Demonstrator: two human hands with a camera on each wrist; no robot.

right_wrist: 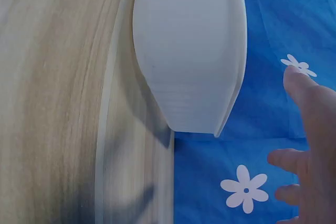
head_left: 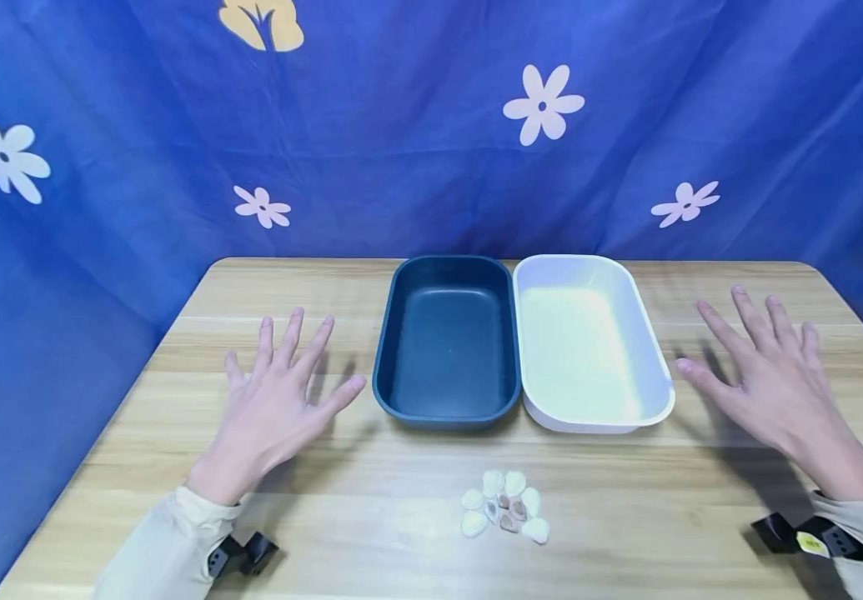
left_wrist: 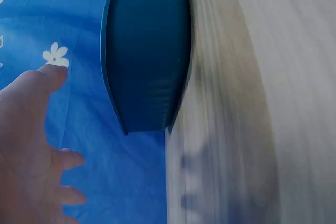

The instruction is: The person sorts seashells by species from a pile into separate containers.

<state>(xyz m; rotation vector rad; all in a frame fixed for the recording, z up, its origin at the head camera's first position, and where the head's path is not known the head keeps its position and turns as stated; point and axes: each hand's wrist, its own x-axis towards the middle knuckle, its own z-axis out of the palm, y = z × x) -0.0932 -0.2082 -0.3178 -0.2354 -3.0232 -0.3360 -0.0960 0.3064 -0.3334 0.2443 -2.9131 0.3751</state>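
Note:
My left hand (head_left: 273,408) hovers over the table's left side, fingers spread, holding nothing. Nearest to it is a dark blue rectangular tray (head_left: 449,417), its side filling the middle of the left wrist view. My right hand (head_left: 776,383) is held over the right side with fingers spread, also holding nothing. A white tray (head_left: 637,412) stands close to its left, against the blue one. Nothing shows inside either tray. In front of the trays lies a small cluster of several whitish shells (head_left: 536,530) around a few brown pieces (head_left: 509,523), apart from both hands.
The light wood table (head_left: 356,533) reaches back to a blue curtain (head_left: 401,167) printed with flowers. Small black devices (head_left: 776,532) sit at both wrists, below the sleeves.

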